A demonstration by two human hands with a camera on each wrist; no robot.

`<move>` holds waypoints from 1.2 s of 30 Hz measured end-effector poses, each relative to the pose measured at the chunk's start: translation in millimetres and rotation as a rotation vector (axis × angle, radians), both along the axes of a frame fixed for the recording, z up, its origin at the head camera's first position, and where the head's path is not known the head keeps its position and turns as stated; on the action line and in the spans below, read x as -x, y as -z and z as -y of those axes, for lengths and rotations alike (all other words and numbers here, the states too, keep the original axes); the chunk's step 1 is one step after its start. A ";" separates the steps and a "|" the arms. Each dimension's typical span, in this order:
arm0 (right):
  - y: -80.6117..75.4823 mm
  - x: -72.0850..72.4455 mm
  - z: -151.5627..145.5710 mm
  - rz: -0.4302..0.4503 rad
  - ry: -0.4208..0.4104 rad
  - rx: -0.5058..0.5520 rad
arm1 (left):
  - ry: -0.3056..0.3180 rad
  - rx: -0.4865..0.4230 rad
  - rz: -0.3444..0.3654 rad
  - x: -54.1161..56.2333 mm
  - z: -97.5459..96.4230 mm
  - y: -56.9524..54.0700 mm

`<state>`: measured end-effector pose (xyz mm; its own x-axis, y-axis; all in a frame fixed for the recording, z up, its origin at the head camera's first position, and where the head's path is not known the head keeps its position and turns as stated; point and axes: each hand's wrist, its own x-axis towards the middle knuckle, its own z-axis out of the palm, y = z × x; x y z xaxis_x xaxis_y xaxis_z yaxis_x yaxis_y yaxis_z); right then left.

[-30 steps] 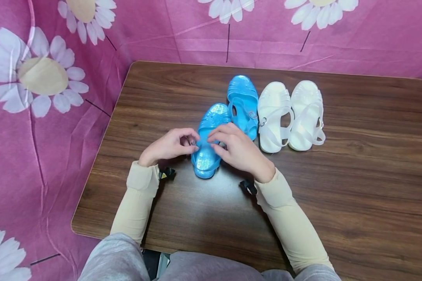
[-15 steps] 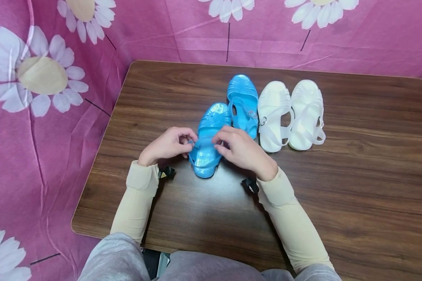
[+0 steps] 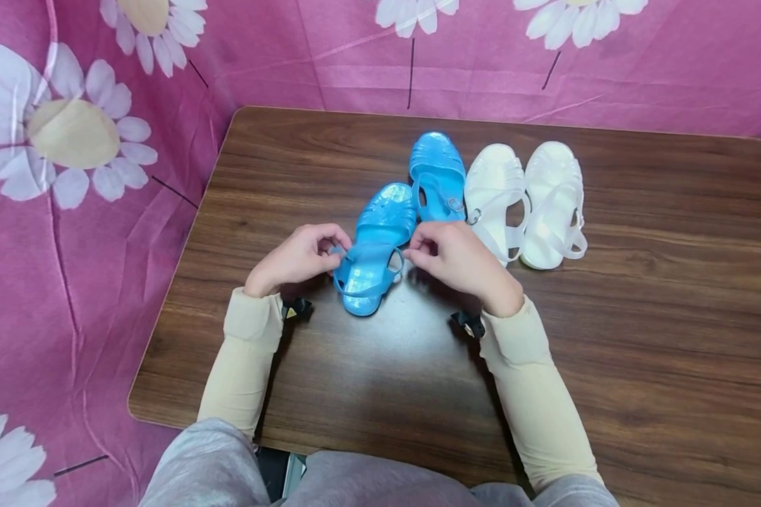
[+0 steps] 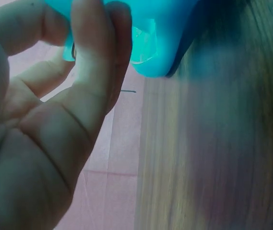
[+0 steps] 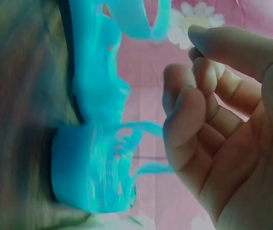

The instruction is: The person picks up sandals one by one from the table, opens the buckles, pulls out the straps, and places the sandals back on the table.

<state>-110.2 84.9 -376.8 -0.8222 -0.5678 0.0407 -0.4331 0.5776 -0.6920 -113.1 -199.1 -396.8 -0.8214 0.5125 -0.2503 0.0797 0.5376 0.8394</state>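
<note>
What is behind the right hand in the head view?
Behind the right hand is the farther blue sandal: its toe and buckle show, its heel is hidden. The white sandal beside it is partly covered.

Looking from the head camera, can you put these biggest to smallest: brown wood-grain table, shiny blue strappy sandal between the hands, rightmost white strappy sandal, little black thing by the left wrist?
1. Brown wood-grain table
2. Shiny blue strappy sandal and white strappy sandal: too alike to rank
3. Little black thing
</note>
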 end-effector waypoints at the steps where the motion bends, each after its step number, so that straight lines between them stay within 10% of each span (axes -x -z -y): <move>1: -0.8 0.5 -2.5 -0.004 0.011 0.004 | -0.008 0.009 -0.005 0.2 0.5 0.1; 17: -5.2 4.7 -20.7 -0.205 0.339 0.152 | -0.129 0.067 -0.039 2.6 17.5 -3.6; 36: 2.3 9.2 -17.9 -0.050 0.397 0.063 | -0.331 0.120 -0.112 4.0 59.5 -4.8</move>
